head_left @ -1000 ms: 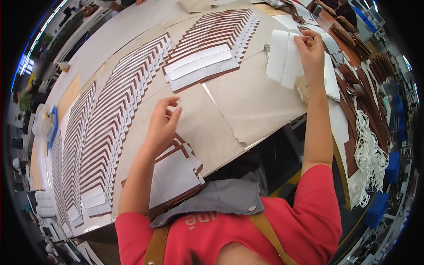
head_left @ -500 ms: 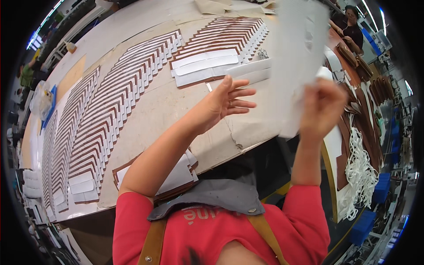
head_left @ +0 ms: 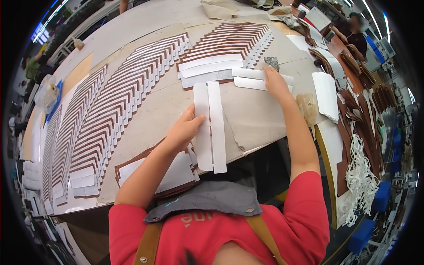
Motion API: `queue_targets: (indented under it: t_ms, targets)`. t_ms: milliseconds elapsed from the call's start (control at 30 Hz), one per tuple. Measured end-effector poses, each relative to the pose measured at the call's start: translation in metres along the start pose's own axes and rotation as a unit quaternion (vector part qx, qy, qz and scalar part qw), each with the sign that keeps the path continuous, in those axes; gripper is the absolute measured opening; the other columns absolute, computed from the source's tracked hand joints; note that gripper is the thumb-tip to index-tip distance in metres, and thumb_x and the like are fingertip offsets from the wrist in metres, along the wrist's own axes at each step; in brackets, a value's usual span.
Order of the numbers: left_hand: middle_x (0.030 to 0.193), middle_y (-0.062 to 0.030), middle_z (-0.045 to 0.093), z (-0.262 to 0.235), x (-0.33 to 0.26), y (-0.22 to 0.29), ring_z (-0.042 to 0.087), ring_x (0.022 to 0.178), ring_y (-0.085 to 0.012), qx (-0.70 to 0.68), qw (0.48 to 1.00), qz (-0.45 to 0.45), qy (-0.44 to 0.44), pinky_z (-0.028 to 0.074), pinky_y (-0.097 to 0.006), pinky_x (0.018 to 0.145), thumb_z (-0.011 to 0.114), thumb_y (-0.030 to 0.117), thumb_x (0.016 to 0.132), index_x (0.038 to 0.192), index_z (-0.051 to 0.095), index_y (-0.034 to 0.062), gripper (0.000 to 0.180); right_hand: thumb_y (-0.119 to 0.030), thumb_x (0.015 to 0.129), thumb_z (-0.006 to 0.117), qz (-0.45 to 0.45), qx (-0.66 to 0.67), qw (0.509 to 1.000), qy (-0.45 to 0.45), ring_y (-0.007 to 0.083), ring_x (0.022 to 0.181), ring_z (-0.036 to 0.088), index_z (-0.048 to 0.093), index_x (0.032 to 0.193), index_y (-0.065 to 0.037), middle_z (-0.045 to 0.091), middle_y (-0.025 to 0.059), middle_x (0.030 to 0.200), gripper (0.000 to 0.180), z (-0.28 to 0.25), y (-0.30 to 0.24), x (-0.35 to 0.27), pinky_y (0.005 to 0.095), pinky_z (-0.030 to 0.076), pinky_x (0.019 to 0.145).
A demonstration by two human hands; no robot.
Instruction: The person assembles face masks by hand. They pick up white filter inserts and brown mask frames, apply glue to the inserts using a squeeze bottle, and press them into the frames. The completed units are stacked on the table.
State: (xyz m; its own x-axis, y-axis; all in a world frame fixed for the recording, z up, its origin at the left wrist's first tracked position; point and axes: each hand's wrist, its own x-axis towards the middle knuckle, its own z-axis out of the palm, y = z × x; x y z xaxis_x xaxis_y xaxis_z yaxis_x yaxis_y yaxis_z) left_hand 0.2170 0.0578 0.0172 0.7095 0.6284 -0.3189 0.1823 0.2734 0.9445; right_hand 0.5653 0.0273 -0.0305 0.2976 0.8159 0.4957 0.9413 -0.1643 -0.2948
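1. The pair of long white strips lying side by side [head_left: 210,128] sits at the middle of the frame, running down toward the near edge of the beige worktable [head_left: 145,119]. The left hand [head_left: 184,131] pinches their left edge, thumb on top and the other fingers curled under.
2. Their lower ends reach past the table's near edge; if the pinch loosens, I judge they could tip off into the dark gap below.
3. The right hand [head_left: 274,81], upper right of centre, presses flat with fingers together on a white folded strip [head_left: 256,79] lying just beside the stack of white strips on brown backing [head_left: 211,70]. A careless drag there could shuffle that stack.
4. A tear in the table cover [head_left: 238,145] lies just right of the held strips; an edge could catch on it.
5. Rows of overlapped brown-and-white pieces [head_left: 119,106] fill the left and top of the frame, so a wide sweep would disturb them.
6. Open room: the bare patch between the two hands, centre right. A pale bristly brush [head_left: 307,108] and a stack of white sheets [head_left: 327,90] crowd the right edge; a small pile of brown-and-white pieces [head_left: 176,172] sits under the left forearm.
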Motion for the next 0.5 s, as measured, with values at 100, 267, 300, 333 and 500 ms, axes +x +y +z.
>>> queue_targets:
  t_ms: [100, 267, 300, 333, 500]
  targets:
    - [0.119, -0.011, 0.051, -0.003, 0.0, -0.01, 0.05, 0.108, -0.0182, -0.044, 0.999, -0.028, -0.011, 0.039, -0.035, 0.093, 0.041, 0.009, 0.09, 0.132, 0.035, 0.002, 0.042, -0.007, 0.086, 0.046, 0.024, -0.036, 0.996, -0.072, 0.0381, 0.092, 0.056, 0.059, 0.101, -0.002, 0.057, 0.0189, 0.105, 0.02, -0.007, 0.007, 0.008, 0.044, 0.046, 0.077]
    - [0.121, -0.0142, 0.049, 0.008, 0.003, -0.008, 0.05, 0.109, -0.0211, -0.052, 0.998, -0.042, 0.007, 0.039, -0.035, 0.094, 0.042, 0.006, 0.088, 0.132, 0.032, -0.0005, 0.045, -0.008, 0.083, 0.043, 0.123, -0.207, 0.971, -0.009, 0.0362, 0.088, 0.06, 0.057, 0.089, -0.007, 0.059, 0.0175, 0.094, 0.016, -0.063, 0.046, 0.023, 0.0464, 0.048, 0.075]
    - [0.121, -0.0153, 0.049, 0.007, 0.009, -0.016, 0.05, 0.109, -0.0217, -0.049, 0.998, -0.033, 0.006, 0.039, -0.035, 0.094, 0.042, 0.004, 0.087, 0.132, 0.031, -0.0012, 0.047, -0.009, 0.084, 0.043, 0.138, -0.207, 0.968, 0.028, 0.0362, 0.087, 0.06, 0.058, 0.09, -0.007, 0.06, 0.0179, 0.093, 0.016, -0.075, 0.053, 0.025, 0.0463, 0.048, 0.074]
    - [0.121, -0.0164, 0.049, 0.008, 0.012, -0.018, 0.05, 0.109, -0.0223, -0.046, 0.999, -0.023, 0.003, 0.04, -0.035, 0.093, 0.042, 0.003, 0.086, 0.133, 0.03, -0.002, 0.048, -0.01, 0.084, 0.044, 0.155, -0.207, 0.964, 0.065, 0.0363, 0.086, 0.061, 0.059, 0.091, -0.007, 0.061, 0.0182, 0.092, 0.017, -0.089, 0.058, 0.029, 0.0463, 0.048, 0.074]
    - [0.121, -0.0197, 0.049, 0.02, 0.011, -0.007, 0.052, 0.108, -0.0241, -0.039, 0.998, -0.035, 0.026, 0.041, -0.034, 0.092, 0.043, 0.0, 0.083, 0.135, 0.025, -0.0026, 0.055, -0.011, 0.086, 0.05, 0.112, -0.075, 0.983, 0.121, 0.0327, 0.08, 0.062, 0.062, 0.099, -0.006, 0.064, 0.0164, 0.091, 0.019, -0.125, 0.054, 0.022, 0.0413, 0.048, 0.069]
